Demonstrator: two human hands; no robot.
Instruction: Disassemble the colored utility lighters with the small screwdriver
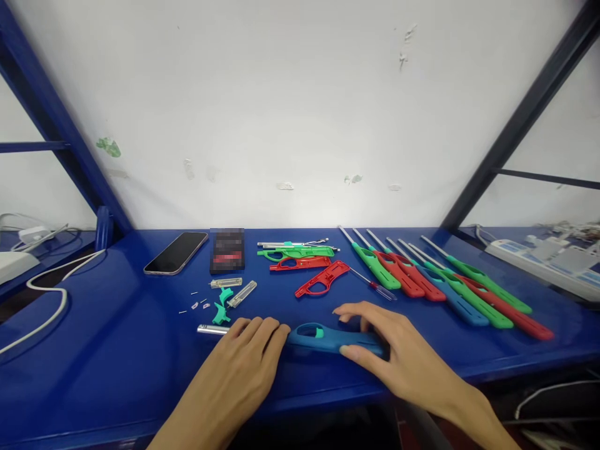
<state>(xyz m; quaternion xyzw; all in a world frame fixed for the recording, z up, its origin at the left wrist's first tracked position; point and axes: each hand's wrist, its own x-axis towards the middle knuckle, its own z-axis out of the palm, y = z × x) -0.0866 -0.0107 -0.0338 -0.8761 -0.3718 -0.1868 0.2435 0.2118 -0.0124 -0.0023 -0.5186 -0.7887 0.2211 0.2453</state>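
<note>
A blue utility lighter (pixel 328 339) with a green trigger lies lengthwise near the table's front edge, its metal tube pointing left. My left hand (pixel 255 353) is closed over the tube, where the tube meets the blue body; its fingertips are hidden. At the handle end, my right hand (pixel 394 347) has its thumb on the near side and its other fingers round the far side, with the index finger raised. Just beyond my left hand are green triggers (pixel 220 314), clear fuel tanks (pixel 242 294) and several tiny screws and bits.
Several finished-looking lighters (pixel 435 281) fan out at the right. Red shell halves (pixel 322 279), a green shell half (pixel 300 252), metal tubes (pixel 276 244) and a screwdriver (pixel 377 287) lie mid-table. A phone (pixel 177 253) and a dark box (pixel 227 244) sit back left. A white cable (pixel 60 294) crosses the left side.
</note>
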